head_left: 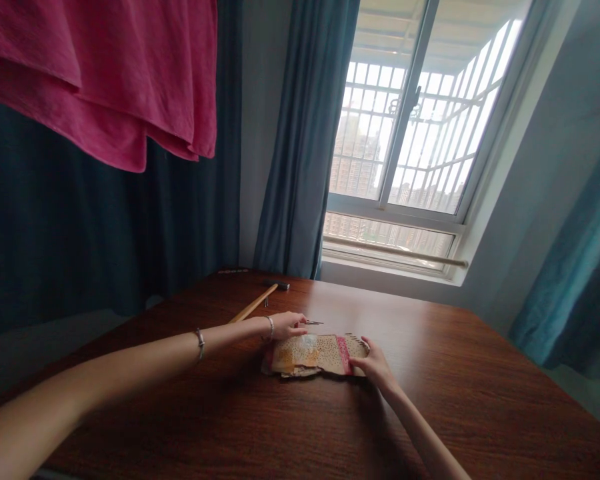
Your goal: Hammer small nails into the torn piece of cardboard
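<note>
My right grip [374, 364] pinches tan cardboard [325, 352], dark-dotted, pink-banded, ragged nearest me. My left grip [286, 326] is by nails [316, 323]; whether pinching, I can't tell.

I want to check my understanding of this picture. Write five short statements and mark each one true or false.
1. The right hand touches the patterned board. True.
2. The hammer lies on the windowsill. False: it lies on the table.
3. A pink cloth hangs at the upper left. True.
4. Bracelets are worn on the right arm. False: they are on the left arm.
5. A pink band crosses the board. True.
</note>
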Demonstrator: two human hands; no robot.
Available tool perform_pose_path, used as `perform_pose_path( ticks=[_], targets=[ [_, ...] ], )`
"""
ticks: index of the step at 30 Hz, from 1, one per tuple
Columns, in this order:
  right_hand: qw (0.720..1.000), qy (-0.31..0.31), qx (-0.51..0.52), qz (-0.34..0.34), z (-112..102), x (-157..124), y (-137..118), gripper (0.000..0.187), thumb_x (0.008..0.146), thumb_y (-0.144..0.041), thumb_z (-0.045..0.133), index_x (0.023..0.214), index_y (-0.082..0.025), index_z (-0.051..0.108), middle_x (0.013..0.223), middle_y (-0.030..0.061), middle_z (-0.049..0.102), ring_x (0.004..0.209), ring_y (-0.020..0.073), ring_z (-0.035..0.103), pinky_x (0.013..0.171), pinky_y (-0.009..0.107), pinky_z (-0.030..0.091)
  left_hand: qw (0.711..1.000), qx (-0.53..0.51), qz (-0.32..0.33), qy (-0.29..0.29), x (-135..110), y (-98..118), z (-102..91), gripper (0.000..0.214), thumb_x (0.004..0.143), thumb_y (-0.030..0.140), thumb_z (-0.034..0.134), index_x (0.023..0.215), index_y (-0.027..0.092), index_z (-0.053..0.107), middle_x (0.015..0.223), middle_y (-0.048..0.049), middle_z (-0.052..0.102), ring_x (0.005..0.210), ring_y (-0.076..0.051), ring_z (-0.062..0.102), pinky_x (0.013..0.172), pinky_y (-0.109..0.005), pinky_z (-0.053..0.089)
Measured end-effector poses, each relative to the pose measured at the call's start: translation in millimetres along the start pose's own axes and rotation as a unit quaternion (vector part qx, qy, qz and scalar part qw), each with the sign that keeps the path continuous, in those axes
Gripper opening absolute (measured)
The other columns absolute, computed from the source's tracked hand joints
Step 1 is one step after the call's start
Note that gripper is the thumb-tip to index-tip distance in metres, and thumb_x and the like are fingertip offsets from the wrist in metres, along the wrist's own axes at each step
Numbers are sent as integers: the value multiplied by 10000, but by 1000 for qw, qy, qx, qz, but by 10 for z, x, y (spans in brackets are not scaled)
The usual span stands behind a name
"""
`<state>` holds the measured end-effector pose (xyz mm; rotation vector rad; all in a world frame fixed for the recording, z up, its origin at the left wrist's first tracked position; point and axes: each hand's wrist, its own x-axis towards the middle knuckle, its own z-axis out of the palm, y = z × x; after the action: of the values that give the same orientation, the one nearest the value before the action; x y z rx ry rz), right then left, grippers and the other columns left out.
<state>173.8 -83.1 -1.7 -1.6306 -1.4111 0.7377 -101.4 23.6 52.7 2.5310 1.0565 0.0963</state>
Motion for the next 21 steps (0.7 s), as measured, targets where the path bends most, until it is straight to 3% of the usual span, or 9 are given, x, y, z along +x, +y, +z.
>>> perform_pose_path(
  ticks=[4,8,10,13,17,21],
  targets=[
    [990,-51,-123,-47,-82,-12,-129,579,493,-271,697,1034,-123,557,1008,126,619,969,286,554,847,383,416,998,-36,-5,-50,-100,-103,-81,534,686,585,533,985,150,611,869,-50,632,759,-165,566,670,-230,415],
    [965,-76,-236,-84,-191,84,-317,760,416,-366,767,1093,-97,552,1167,251,499,1123,421,402,887,542,315,998,-45,-25,-46,-57,-71,-18,597,565,596,627,970,158,606,846,-37,619,739,-165,556,644,-232,413],
    [951,-103,-262,-130,-175,175,-424,772,488,-397,740,1170,-120,508,1294,231,392,1213,370,313,957,485,270,997,-49,-35,-44,0,-8,35,619,496,559,684,967,168,593,841,-30,610,742,-173,553,639,-236,413],
    [924,-170,-274,-204,-31,302,-565,685,613,-396,671,1227,-174,465,1312,131,419,1201,240,371,979,323,290,996,-50,-57,-54,91,87,79,658,385,479,745,951,189,579,821,-18,597,723,-189,552,610,-245,417],
    [891,-243,-289,-251,224,393,-675,647,592,-390,691,1186,-210,506,1134,71,586,1006,207,535,852,277,403,989,-35,-93,-106,191,148,64,552,331,426,756,804,190,597,705,4,582,605,-182,533,532,-259,406],
    [873,-266,-310,-267,343,438,-730,520,560,-391,709,1036,-217,594,935,39,645,819,189,578,714,262,440,982,-41,-90,-159,250,169,1,413,338,409,760,638,176,596,586,5,560,505,-159,500,495,-278,406]
  ],
)
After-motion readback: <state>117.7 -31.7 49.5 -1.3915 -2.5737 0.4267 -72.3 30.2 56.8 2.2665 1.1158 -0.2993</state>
